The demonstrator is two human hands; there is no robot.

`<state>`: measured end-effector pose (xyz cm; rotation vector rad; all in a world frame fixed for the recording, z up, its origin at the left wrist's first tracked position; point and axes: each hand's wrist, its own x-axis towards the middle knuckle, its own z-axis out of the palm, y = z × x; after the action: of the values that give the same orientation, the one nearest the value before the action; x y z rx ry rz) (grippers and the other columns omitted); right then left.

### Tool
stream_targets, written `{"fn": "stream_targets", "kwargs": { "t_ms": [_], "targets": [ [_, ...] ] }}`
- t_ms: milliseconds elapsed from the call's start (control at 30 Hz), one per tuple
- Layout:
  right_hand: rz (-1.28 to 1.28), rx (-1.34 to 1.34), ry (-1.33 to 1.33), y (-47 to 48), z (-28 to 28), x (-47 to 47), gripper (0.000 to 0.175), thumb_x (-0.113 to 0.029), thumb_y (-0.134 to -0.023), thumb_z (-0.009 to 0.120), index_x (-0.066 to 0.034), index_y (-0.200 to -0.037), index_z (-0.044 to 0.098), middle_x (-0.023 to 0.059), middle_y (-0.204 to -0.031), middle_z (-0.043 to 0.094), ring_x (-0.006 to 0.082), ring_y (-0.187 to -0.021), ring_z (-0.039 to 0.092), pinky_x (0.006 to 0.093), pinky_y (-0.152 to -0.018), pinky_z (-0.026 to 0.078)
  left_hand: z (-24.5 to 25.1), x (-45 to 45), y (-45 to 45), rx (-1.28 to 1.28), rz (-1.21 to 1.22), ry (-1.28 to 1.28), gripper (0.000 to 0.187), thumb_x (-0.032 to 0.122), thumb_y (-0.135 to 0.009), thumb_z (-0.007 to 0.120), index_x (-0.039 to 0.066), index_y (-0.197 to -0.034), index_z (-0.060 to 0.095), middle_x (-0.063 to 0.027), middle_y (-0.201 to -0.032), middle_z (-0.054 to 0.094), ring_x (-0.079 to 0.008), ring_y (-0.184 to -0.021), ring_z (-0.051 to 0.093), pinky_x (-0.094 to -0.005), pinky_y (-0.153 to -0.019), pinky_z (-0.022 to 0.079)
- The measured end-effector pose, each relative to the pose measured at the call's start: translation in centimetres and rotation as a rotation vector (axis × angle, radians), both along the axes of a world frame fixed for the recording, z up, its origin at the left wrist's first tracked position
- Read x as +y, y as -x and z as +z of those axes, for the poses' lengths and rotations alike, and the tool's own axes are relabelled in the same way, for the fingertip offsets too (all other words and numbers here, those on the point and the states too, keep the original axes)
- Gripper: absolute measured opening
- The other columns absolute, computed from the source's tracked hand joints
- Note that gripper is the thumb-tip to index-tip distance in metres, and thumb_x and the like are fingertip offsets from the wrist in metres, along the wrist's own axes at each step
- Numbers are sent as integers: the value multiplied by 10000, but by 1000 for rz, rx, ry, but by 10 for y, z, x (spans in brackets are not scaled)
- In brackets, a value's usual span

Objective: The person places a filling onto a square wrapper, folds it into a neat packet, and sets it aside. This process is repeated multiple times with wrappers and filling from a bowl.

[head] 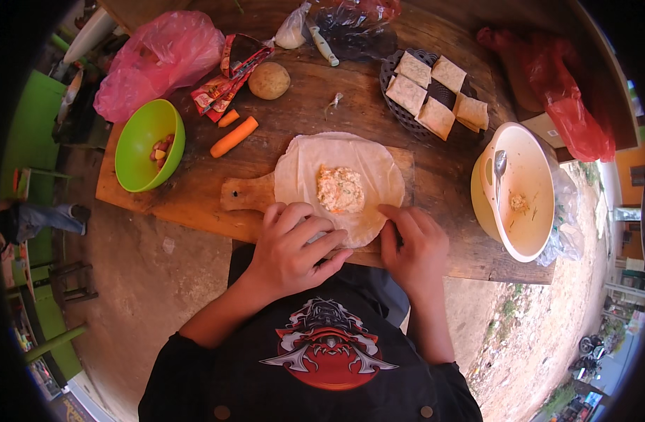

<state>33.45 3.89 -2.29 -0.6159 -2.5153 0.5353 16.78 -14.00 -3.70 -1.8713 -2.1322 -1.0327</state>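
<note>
A thin round wrapper sheet [296, 174] lies spread over a wooden paddle board [248, 194] with a handle pointing left. A squarish mound of pale filling [341, 191] with orange and green flecks sits on the sheet. My left hand [298, 250] is over the sheet's near left edge, fingers apart; its fingertips partly hide that edge. At the near right edge, my right hand [416, 243] pinches the sheet's rim between thumb and index finger.
Folded square parcels [435, 117] fill a dark woven basket [390, 71]. A cream bowl [536, 200] holds a spoon [500, 163] and filling remnants. Leftward are a green bowl [130, 153], carrots [234, 137], a potato [269, 80], red packets [217, 95] and a pink bag [159, 58]. A knife [322, 45] lies behind.
</note>
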Motion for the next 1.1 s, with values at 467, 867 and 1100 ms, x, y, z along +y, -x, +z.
{"fn": "stream_targets", "kwargs": {
  "t_ms": [467,867,1100],
  "targets": [
    [195,100,-136,33,-3,-19,337,-27,-845,788,-103,-1174,796,134,-1374,758,353,-1260,750,476,-936,602,21,49,65,-341,120,14,285,253,-945,880,92,-1177,843,-53,-936,837,-272,-854,725,-436,-896,503],
    [6,172,-117,25,-2,-45,401,-313,-864,939,-107,-1155,754,103,-1224,748,325,-1134,711,468,-949,506,23,88,65,-616,196,202,577,245,-913,881,95,-1447,724,-75,-949,863,-261,-854,817,-432,-877,599],
    [-132,75,-158,32,-11,-53,297,-251,-825,953,-130,-965,721,74,-1029,698,311,-967,669,453,-851,489,21,91,64,-766,190,73,557,162,-897,888,83,-1426,733,-56,-925,858,-137,-701,702,-327,-708,573]
  ]
}}
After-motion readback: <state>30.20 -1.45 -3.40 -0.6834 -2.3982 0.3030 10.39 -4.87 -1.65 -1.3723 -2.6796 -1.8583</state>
